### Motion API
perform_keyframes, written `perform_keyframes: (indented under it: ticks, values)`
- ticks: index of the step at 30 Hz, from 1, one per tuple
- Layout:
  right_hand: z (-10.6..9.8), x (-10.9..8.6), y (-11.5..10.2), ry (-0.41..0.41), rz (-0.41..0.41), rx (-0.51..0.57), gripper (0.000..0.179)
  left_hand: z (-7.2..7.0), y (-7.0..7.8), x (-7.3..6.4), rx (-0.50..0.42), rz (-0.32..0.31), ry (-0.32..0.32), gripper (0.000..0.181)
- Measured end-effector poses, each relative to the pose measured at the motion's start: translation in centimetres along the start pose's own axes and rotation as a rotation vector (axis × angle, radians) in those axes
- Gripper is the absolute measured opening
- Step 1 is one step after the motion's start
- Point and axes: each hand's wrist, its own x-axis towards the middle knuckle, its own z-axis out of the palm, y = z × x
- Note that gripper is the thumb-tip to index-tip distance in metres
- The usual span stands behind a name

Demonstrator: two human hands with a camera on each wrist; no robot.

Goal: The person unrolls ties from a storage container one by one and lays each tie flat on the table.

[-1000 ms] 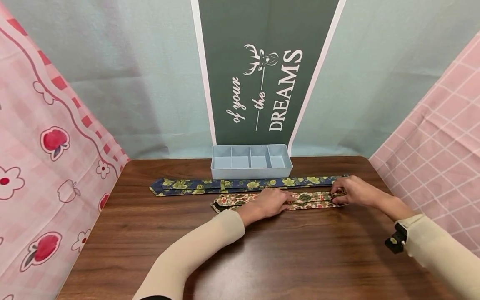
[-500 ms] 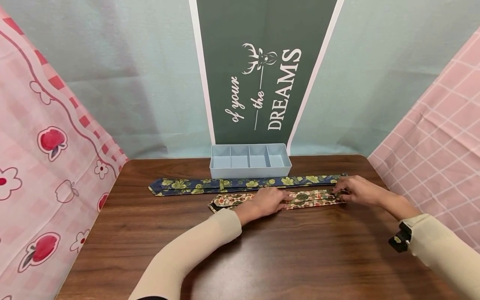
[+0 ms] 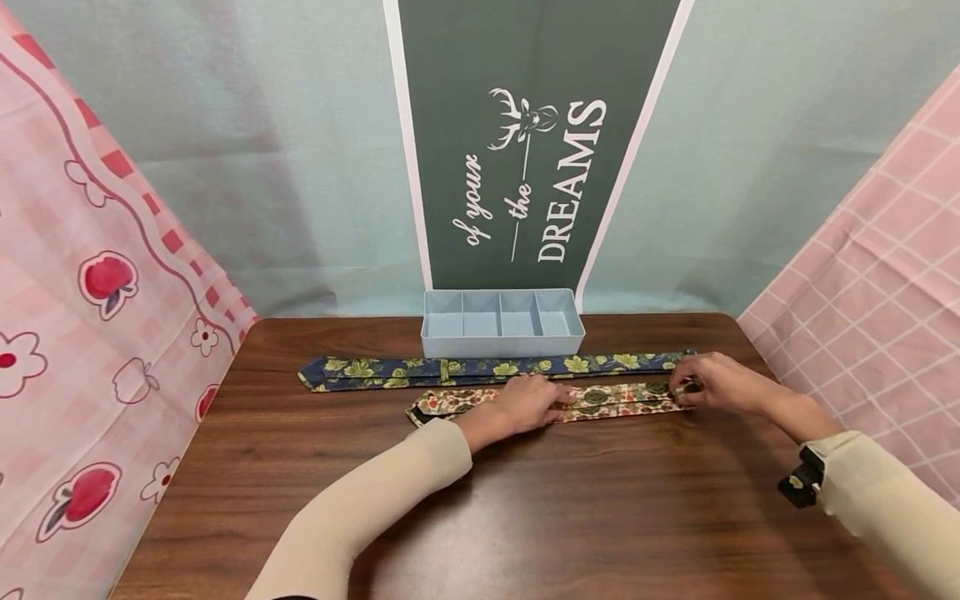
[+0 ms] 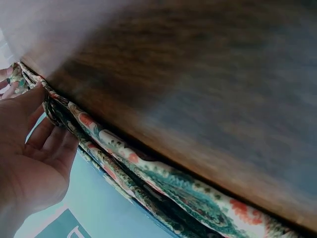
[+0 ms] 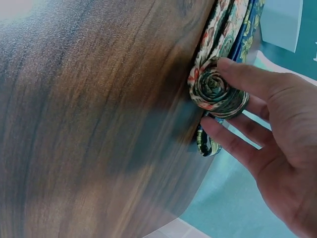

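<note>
Head view: paisley tie (image 3: pixel 600 398) shifted leftward; right hand (image 3: pixel 712 386) rolling its end.

- Left arm first — a long, close-fitting beige sleeve (image 3: pixel 375 508) runs from the bottom edge of the head view right up to the wrist, smooth fabric with hardly a wrinkle.
- A sliver of dark cloth peeks out beneath that sleeve at the very bottom edge.
- The bare left hand (image 3: pixel 528 404) comes out past the cuff; no ring or watch shows in the left wrist view (image 4: pixel 29 163).
- Over on the right, a matching beige sleeve (image 3: pixel 885 500), looser and gently folded near the cuff.
- Clipped at that cuff — a small black wrist-mounted camera unit (image 3: pixel 797 485) with a pale round spot on its face.
- The bare right hand (image 3: pixel 712 383) has short, plain nails, seen up close in the right wrist view (image 5: pixel 282 148).
</note>
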Motion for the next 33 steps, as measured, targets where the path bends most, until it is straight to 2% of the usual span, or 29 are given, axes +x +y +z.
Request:
perform_keyframes:
  ticks: [7,14,17,26,33]
  values:
    - [-0.5,0.1,0.1,-0.043,-0.037,-0.023,0.032,-0.3,-0.6,-0.6,0.005,0.010,0.010,0.040]
    - [-0.3,-0.3,0.8,-0.035,-0.090,-0.033,0.045,-0.2,-1.0,-1.0,-0.002,0.020,0.006,0.041]
    - [-0.1,-0.5,1.0,-0.023,-0.092,-0.037,0.042,-0.2,-1.2,-1.2,-0.014,0.018,0.003,0.041]
    - [0.5,-0.3,0.7,0.069,-0.049,-0.044,0.026,-0.6,-1.7,-1.9,-0.011,-0.007,-0.018,0.042]
    - [0.1,-0.1,0.2,0.030,0.033,-0.039,0.026,-0.5,-1.9,-2.3,-0.016,-0.008,-0.017,0.042]
